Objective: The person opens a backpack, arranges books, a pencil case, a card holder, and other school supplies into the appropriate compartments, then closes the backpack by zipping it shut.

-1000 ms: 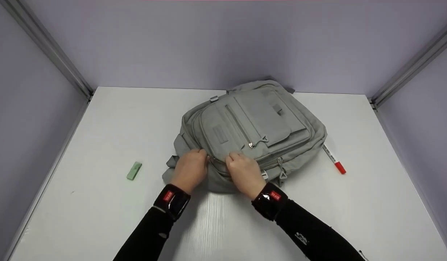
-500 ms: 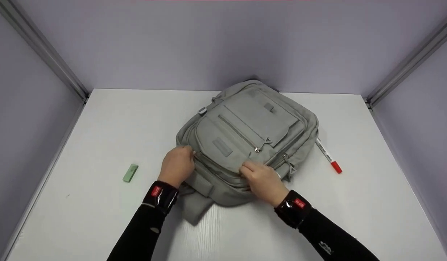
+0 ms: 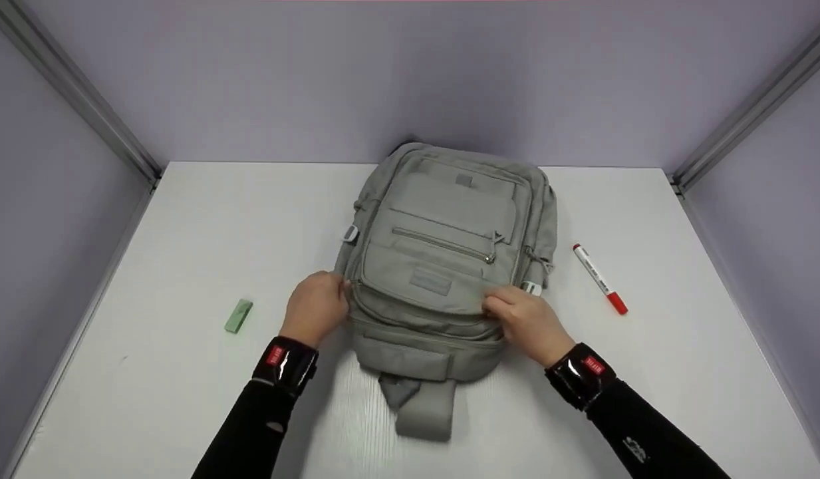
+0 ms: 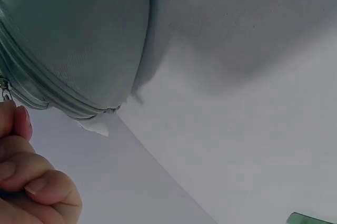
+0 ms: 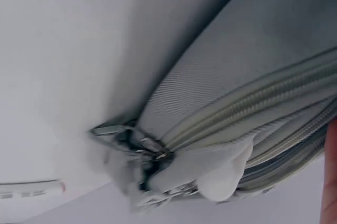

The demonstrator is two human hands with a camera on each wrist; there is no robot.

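A grey backpack (image 3: 443, 259) lies front side up in the middle of the white table, its lower end towards me and a wide strap (image 3: 425, 412) hanging out at the near end. My left hand (image 3: 316, 307) grips it at the lower left edge of the front pocket; the left wrist view has a metal zipper pull (image 4: 5, 88) right at the fingertips. At the pocket's lower right corner, my right hand (image 3: 528, 322) pinches the fabric by the zipper seam. In the right wrist view only a finger (image 5: 330, 176) shows at the edge, beside the zipper tracks (image 5: 284, 89).
A marker (image 3: 599, 279) with a red cap lies on the table to the right of the backpack. On the left is a small green block (image 3: 239, 316). Panel walls (image 3: 283, 80) enclose the back and both sides.
Both hands have turned the backpack so its lower end faces me. They have spread apart along the pocket edge, and the strap and whole marker have come into view.
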